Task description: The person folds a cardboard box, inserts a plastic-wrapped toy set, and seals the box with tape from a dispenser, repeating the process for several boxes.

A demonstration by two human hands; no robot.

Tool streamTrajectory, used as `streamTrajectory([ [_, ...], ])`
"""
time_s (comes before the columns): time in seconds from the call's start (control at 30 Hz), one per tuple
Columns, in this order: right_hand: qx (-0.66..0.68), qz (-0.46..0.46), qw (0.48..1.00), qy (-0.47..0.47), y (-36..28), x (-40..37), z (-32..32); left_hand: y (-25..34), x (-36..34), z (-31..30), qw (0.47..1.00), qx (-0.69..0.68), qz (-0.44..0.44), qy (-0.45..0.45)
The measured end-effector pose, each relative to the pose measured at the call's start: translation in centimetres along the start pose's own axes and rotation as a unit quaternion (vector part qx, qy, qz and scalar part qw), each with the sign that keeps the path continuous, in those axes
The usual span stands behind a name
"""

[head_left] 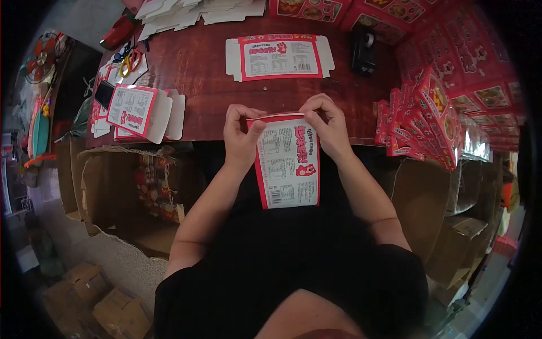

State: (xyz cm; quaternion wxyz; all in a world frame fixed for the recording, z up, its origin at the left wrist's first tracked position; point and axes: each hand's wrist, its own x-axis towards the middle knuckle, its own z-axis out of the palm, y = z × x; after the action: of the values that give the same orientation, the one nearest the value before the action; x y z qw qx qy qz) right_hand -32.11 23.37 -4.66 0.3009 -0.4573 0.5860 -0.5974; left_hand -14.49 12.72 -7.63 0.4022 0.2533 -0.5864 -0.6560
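A red and white printed box (288,164) is held between my two hands over my lap, just off the table's front edge. My left hand (243,134) pinches its upper left corner, thumb on the printed face. At the upper right corner my right hand (328,125) grips it the same way, with the thumb near the top edge. The fingers behind the box are partly hidden. Beyond my hands, a flat unfolded carton (279,57) of the same print lies on the dark red table (203,85).
Several printed cartons (132,110), a phone (104,94) and scissors (131,62) are at the left. A black tape dispenser (363,51) stands back right. Red boxes (420,121) pile up at the right. White cartons (197,12) lie at the back; an open cardboard box (121,198) sits below left.
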Motion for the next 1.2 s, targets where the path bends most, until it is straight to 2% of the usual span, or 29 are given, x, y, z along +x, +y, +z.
streamTrajectory([
  [0.07, -0.058, 0.015, 0.998, -0.004, -0.9, 0.4, 0.6, 1.9, 0.6, 0.7, 0.997, 0.049, -0.056, 0.005],
  [0.17, -0.001, 0.044, 0.998, 0.044, -1.7, 0.4, 1.4, 3.9, 0.9, 1.6, 0.995, 0.090, -0.036, 0.011],
  [0.27, 0.057, 0.104, 0.991, 0.058, -2.4, 1.2, 1.8, 5.4, 1.7, 2.1, 0.992, 0.105, -0.065, -0.003],
  [0.47, 0.206, 0.190, 0.960, 0.009, -2.3, 1.7, 1.3, 5.2, 2.0, 1.5, 0.987, 0.011, -0.159, 0.019],
  [0.57, 0.200, 0.190, 0.961, 0.020, -1.3, 1.1, 0.9, 4.5, 1.4, 0.2, 0.977, -0.037, -0.211, 0.004],
  [0.67, 0.203, 0.196, 0.960, 0.002, -1.9, 0.4, 0.7, 4.1, 0.6, -0.2, 0.987, -0.042, -0.156, -0.026],
  [0.77, 0.190, 0.187, 0.964, -0.013, -2.2, 0.2, 0.3, 4.9, 0.5, -0.7, 0.988, 0.024, -0.119, -0.093],
  [0.87, 0.169, 0.170, 0.970, -0.030, -2.3, 0.2, 0.4, 5.9, 0.7, -0.8, 0.988, 0.039, -0.103, -0.110],
  [1.07, 0.132, 0.135, 0.982, -0.022, -2.7, 0.1, 0.7, 5.7, 1.5, -0.4, 0.985, 0.002, -0.171, -0.033],
  [1.2, 0.146, 0.145, 0.978, -0.027, -2.4, -0.2, 0.3, 5.6, 1.8, -0.6, 0.978, -0.024, -0.197, -0.061],
])
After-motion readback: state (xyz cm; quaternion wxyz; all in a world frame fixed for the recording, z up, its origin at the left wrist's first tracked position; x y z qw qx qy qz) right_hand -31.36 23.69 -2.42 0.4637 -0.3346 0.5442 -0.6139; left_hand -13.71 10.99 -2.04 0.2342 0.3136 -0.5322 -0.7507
